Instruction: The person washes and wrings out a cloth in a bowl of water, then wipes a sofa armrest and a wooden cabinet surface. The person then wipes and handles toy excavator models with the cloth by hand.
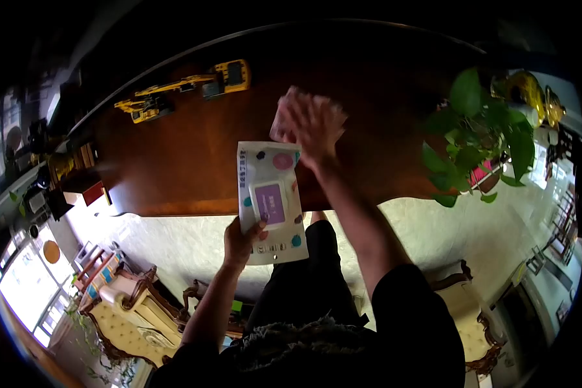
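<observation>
My left hand (239, 242) grips the lower left edge of a white pack of wet wipes (252, 171), its thumb on the front near the purple label. The pack has coloured spots and is held up in front of the table's near edge. Beyond its top, my right hand (315, 126) lies flat with fingers stretched out over a pale wipe (280, 124) on the dark wooden tabletop (194, 149). Motion blurs the right hand, and its palm covers most of the wipe.
A yellow toy excavator (229, 77) stands at the table's far left. On the right is a leafy green potted plant (469, 142), with a golden ornament (530, 94) behind it. Tufted cream armchairs (126, 323) with carved wood stand on the pale floor (407, 226) behind me.
</observation>
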Available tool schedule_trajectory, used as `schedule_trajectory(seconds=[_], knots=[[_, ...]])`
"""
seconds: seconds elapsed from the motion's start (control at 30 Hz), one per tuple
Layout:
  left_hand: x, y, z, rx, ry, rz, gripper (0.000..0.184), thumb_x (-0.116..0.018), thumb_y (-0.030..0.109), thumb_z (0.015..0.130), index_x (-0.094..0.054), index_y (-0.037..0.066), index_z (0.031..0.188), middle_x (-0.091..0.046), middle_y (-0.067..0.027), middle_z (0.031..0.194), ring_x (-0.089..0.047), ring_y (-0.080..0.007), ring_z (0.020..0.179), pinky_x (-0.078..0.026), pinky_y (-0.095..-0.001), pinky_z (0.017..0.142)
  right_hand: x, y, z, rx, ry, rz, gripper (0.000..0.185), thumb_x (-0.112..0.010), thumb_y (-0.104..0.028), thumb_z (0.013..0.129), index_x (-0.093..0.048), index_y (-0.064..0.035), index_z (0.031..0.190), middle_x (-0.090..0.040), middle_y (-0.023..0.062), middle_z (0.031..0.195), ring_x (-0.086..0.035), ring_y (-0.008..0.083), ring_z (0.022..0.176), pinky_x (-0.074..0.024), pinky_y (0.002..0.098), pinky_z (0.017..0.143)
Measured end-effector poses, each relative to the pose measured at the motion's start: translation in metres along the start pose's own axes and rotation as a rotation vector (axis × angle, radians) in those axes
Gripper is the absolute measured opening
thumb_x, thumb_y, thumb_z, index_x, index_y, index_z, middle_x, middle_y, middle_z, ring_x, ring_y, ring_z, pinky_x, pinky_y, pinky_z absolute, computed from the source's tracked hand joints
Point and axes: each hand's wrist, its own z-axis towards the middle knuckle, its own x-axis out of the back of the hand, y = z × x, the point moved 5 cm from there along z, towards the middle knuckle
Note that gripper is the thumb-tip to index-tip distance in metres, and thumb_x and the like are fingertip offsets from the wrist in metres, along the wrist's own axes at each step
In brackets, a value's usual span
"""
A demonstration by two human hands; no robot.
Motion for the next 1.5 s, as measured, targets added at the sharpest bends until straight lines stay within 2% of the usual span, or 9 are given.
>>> schedule_trajectory(seconds=[0.3, 0.4, 0.57, 0.7, 0.97, 1.1, 1.2, 1.3, 1.5], knots=[[0.021, -0.08, -0.022, 0.029, 0.103, -0.116, 0.041, -0.081, 0.028, 0.088, -0.066, -0.003, 0.109, -0.07, -0.0055, 0.093, -0.063, -0.0108, 0.08, -0.052, -0.0272, 0.072, 0.01, 0.043, 0.16, 0.038, 0.308, 0.168, 0.068, -0.068, -0.03, 0.092, -0.038, -0.0264, 0.153, -0.043, 0.0013, 0.156, -0.039, 0.0279, 0.144, -0.0286, 0.0527, 0.115], [0.022, -0.087, -0.02, 0.077, 0.127, -0.126, 0.042, -0.082, 0.027, 0.087, -0.065, -0.003, 0.111, -0.07, -0.0053, 0.096, -0.063, -0.0111, 0.082, -0.051, -0.0274, 0.072, -0.007, 0.022, 0.195, 0.306, 0.167, 0.154, 0.059, -0.066, -0.042, 0.093, -0.047, -0.0297, 0.148, -0.042, -0.0077, 0.157, -0.039, 0.0236, 0.144, -0.0276, 0.0485, 0.118], [0.018, -0.078, -0.01, -0.011, 0.172, -0.176, 0.035, -0.08, 0.024, 0.089, -0.066, -0.001, 0.109, -0.07, -0.0036, 0.092, -0.062, -0.01, 0.079, -0.051, -0.0266, 0.07, -0.022, 0.038, 0.184, 0.366, 0.276, -0.094, 0.059, -0.047, -0.057, 0.099, -0.041, -0.0287, 0.151, -0.044, 0.0006, 0.154, -0.038, 0.0282, 0.144, -0.0238, 0.0523, 0.122], [0.019, -0.059, -0.013, -0.001, 0.149, -0.21, 0.035, -0.08, 0.024, 0.09, -0.065, -0.001, 0.11, -0.07, -0.0038, 0.094, -0.063, -0.0104, 0.081, -0.052, -0.0266, 0.073, 0.017, 0.116, 0.147, -0.135, -0.013, -0.271, 0.079, -0.038, -0.072, 0.094, -0.027, -0.027, 0.158, -0.025, 0.0039, 0.165, -0.025, 0.035, 0.15, -0.0212, 0.0639, 0.115], [0.016, -0.076, -0.004, -0.045, 0.209, -0.332, 0.031, -0.079, 0.02, 0.09, -0.065, -0.002, 0.106, -0.068, -0.0035, 0.088, -0.06, -0.0085, 0.074, -0.05, -0.0244, 0.066, 0.018, 0.293, 0.053, -0.598, 0.42, 0.069, 0.09, -0.025, -0.076, 0.094, -0.009, -0.0205, 0.163, -0.013, 0.0138, 0.168, -0.021, 0.04, 0.151, -0.0169, 0.0667, 0.116], [0.014, -0.086, 0.002, -0.017, 0.197, -0.245, 0.034, -0.079, 0.022, 0.09, -0.065, -0.002, 0.109, -0.069, -0.0045, 0.096, -0.063, -0.0105, 0.081, -0.053, -0.0266, 0.074, 0.026, 0.199, 0.053, -0.792, 0.183, -0.189, 0.08, -0.031, -0.068, 0.095, -0.017, -0.0254, 0.161, -0.012, 0.0114, 0.169, -0.021, 0.0359, 0.151, -0.0193, 0.0601, 0.116], [0.007, -0.093, -0.004, -0.018, 0.209, -0.296, 0.033, -0.079, 0.022, 0.091, -0.065, -0.002, 0.108, -0.069, -0.0039, 0.094, -0.062, -0.0104, 0.079, -0.053, -0.0266, 0.072, -0.041, 0.107, 0.047, -0.247, 0.405, 0.57, 0.074, -0.04, -0.058, 0.098, -0.024, -0.0203, 0.16, -0.019, 0.0101, 0.167, -0.021, 0.0347, 0.151, -0.0139, 0.0629, 0.118], [0.014, -0.099, -0.003, -0.069, 0.249, -0.265, 0.031, -0.078, 0.023, 0.092, -0.065, -0.001, 0.107, -0.068, -0.0034, 0.093, -0.062, -0.0104, 0.077, -0.053, -0.0267, 0.071, -0.014, -0.01, 0.031, -0.086, 0.096, -0.062, 0.07, -0.054, -0.049, 0.095, -0.033, -0.0232, 0.157, -0.026, 0.0052, 0.166, -0.023, 0.033, 0.152, -0.0119, 0.0628, 0.121], [0.049, -0.119, -0.022, -0.117, 0.444, -0.351, 0.03, -0.077, 0.019, 0.092, -0.064, -0.002, 0.11, -0.068, -0.0047, 0.099, -0.062, -0.011, 0.083, -0.052, -0.0261, 0.074, -0.032, -0.092, -0.069, 0.333, -0.036, 0.237, 0.069, -0.049, -0.059, 0.095, -0.037, -0.0272, 0.155, -0.023, -0.001, 0.167, -0.019, 0.0273, 0.154, -0.0094, 0.0554, 0.124]])
